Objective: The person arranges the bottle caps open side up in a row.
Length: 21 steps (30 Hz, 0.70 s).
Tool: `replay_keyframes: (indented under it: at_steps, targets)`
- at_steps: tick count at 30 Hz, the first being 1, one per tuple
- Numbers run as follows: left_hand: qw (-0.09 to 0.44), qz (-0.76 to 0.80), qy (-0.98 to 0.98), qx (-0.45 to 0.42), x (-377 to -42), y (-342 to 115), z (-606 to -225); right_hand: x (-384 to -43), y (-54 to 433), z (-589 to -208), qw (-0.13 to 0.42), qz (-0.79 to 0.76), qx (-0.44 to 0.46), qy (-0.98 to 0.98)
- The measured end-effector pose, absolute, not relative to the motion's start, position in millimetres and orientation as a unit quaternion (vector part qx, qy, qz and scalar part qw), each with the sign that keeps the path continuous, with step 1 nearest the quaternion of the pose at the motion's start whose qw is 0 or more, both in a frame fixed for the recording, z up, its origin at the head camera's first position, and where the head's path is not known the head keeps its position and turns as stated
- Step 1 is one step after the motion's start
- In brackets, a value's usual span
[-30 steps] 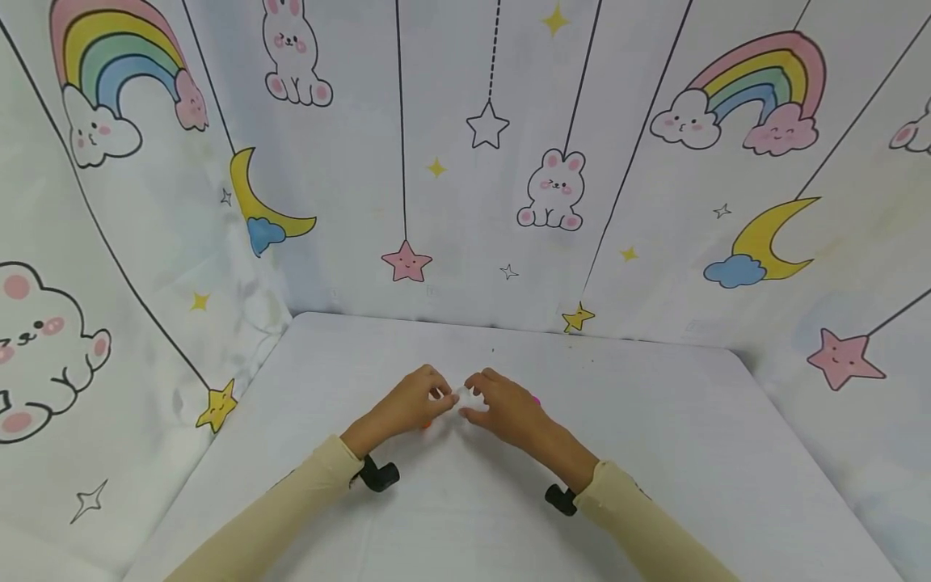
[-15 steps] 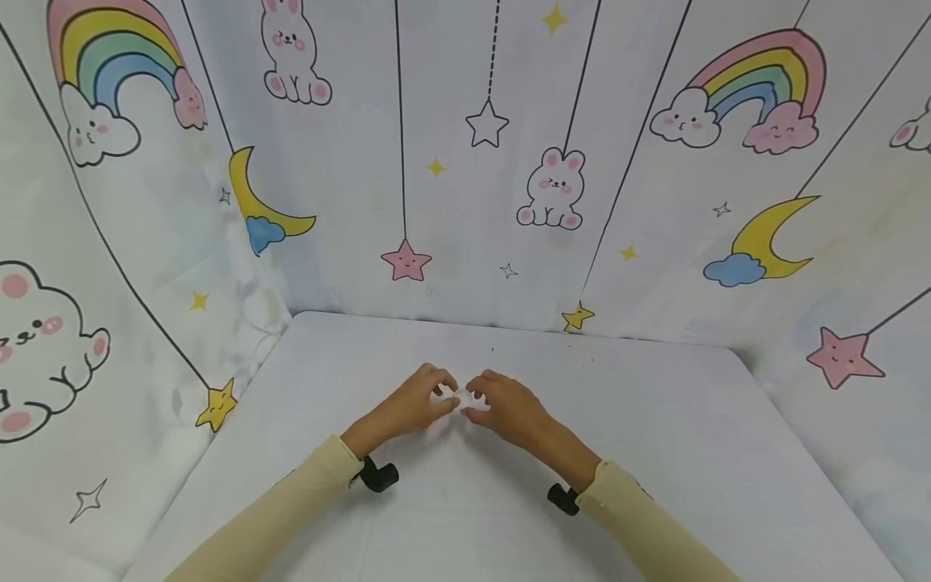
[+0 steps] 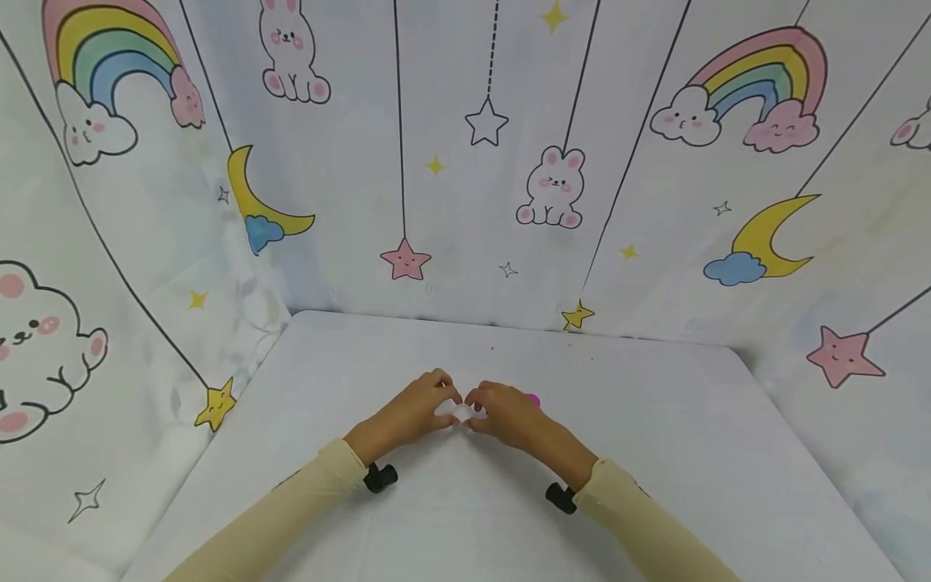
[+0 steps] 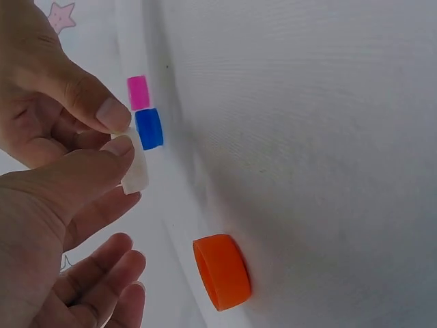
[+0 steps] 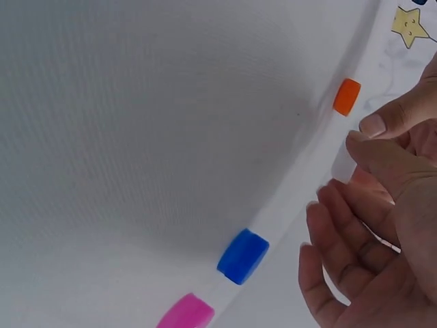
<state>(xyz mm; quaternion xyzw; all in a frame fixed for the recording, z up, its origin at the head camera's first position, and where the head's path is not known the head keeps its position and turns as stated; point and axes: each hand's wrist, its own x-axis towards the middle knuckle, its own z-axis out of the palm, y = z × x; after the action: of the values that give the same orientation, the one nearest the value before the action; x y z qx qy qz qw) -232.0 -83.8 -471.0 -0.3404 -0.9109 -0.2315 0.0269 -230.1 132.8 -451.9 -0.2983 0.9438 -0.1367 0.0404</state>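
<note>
Left wrist view shows a small whitish piece [image 4: 136, 171] above the table [image 3: 727, 453]: left hand [image 3: 410, 411] and right hand [image 3: 507, 414] each pinch it between thumb and fingertips, other fingers loosely bent. An even, light grip should stop it slipping. Fingers hide much of its shape; beyond lie an orange ring [image 4: 231, 273], blue piece [image 5: 243, 257] and pink piece [image 5: 188, 314], the last cut off in right wrist view.

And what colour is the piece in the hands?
White; the piece shows best in the left wrist view.
</note>
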Motion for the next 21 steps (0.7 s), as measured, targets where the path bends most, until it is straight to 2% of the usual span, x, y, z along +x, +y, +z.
replay_keyframes:
  at_steps: [4,21]
  targets:
    - [0.032,-0.215,-0.914,-0.342,-232,-83,-474,-232,130,-456,0.052,-0.131,-0.293,0.946]
    - [0.05,-0.176,-0.92,-0.347,-235,-83,-484,-236,125,-469,0.038,-0.117,-0.304,0.945]
